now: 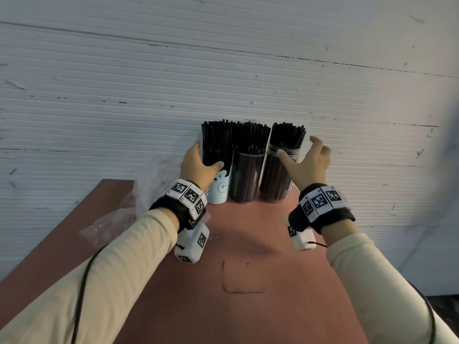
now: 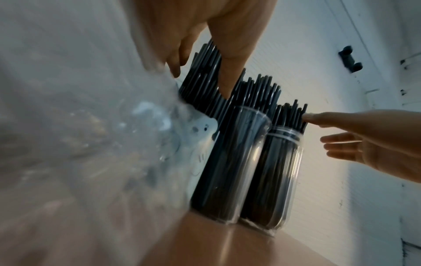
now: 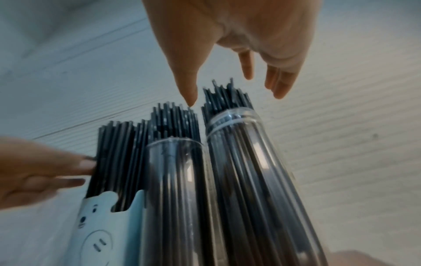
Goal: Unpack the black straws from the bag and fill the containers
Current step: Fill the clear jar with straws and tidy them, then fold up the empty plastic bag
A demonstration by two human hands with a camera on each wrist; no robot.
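White ribbed wall behind reddish bench (image 1: 248,244); my left grip (image 1: 198,165) curls round black straws (image 1: 216,142) above the bear cup (image 1: 219,187), steadying them, right grip (image 1: 308,162) spread, thumb touching the clear jar (image 1: 278,175), emptied bag (image 1: 119,214) left of my left grip.

Reddish-brown table (image 1: 248,244) against a ribbed white wall (image 1: 149,70); possibly a black wall bracket (image 2: 349,58).
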